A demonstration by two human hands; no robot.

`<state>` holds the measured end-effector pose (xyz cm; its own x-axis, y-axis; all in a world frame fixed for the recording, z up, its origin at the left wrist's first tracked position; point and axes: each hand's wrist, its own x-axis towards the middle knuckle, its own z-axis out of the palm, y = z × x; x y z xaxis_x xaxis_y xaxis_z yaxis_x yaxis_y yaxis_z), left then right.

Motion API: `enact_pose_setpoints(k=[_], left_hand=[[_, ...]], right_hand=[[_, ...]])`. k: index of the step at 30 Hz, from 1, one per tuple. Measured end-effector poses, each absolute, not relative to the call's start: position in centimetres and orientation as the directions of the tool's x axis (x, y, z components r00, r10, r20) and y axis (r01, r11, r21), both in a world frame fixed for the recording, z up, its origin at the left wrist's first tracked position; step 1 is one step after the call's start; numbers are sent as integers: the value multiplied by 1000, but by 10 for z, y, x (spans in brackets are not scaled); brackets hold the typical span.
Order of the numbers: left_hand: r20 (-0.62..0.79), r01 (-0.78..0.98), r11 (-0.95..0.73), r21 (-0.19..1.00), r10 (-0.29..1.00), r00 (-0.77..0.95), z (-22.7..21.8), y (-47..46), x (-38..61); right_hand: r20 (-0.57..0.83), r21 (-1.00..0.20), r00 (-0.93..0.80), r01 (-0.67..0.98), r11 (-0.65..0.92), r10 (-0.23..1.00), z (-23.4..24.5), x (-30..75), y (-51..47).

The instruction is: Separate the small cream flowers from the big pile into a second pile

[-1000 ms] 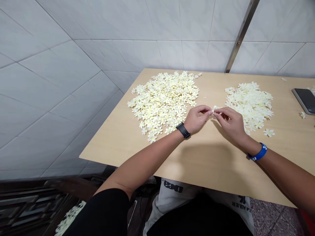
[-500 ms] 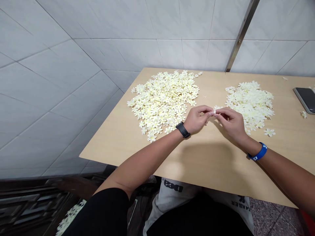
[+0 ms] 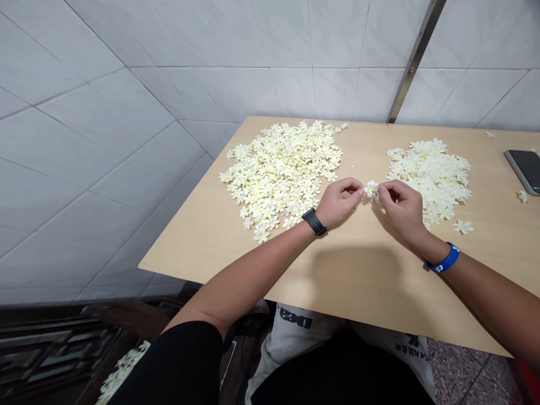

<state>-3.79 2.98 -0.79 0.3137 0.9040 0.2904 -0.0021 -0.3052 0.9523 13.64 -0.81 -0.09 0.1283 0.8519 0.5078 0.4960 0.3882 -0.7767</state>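
A small white artificial flower with a pale yellow centre is held between my two hands, above the table. My left hand pinches its left edge with thumb and forefinger. On the other side, my right hand is closed on the flower's right edge with thumb and fingertips. To the left spreads a large heap of cream-yellow flowers. A smaller heap of paler white flowers lies just beyond my right hand, and one loose white flower rests near it.
The light wooden table meets a tiled wall at the back. A phone lies at the far right, with a stray flower below it. A metal strip runs up the wall. More flowers show low on the left.
My fingers have drawn slightly apart, and the flower between them now shows its open face. My right hand has shifted a little to the right. The heaps look the same.
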Motion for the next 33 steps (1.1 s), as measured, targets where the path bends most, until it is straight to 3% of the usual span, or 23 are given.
enact_pose_setpoints(k=[5,10,14,17,20,33], left_hand=[[221,-4,-227,974,947,233,-14,40,-39],[219,13,-227,974,952,214,-16,42,-39],[252,46,-270,962,938,239,-15,38,-39],[294,29,-314,949,913,284,-16,36,-38],[324,-19,-336,942,890,321,-17,34,-37],[327,-12,-345,938,877,353,-16,33,-39]], right_hand=[[423,-834,239,479,273,874,-2,147,2],[471,-732,213,636,244,856,-9,158,14],[632,-605,99,683,409,769,-8,153,9],[667,-541,-66,643,543,743,-7,143,0],[632,-570,-114,602,560,766,-10,137,-3],[604,-681,-42,491,543,796,-14,139,-1]])
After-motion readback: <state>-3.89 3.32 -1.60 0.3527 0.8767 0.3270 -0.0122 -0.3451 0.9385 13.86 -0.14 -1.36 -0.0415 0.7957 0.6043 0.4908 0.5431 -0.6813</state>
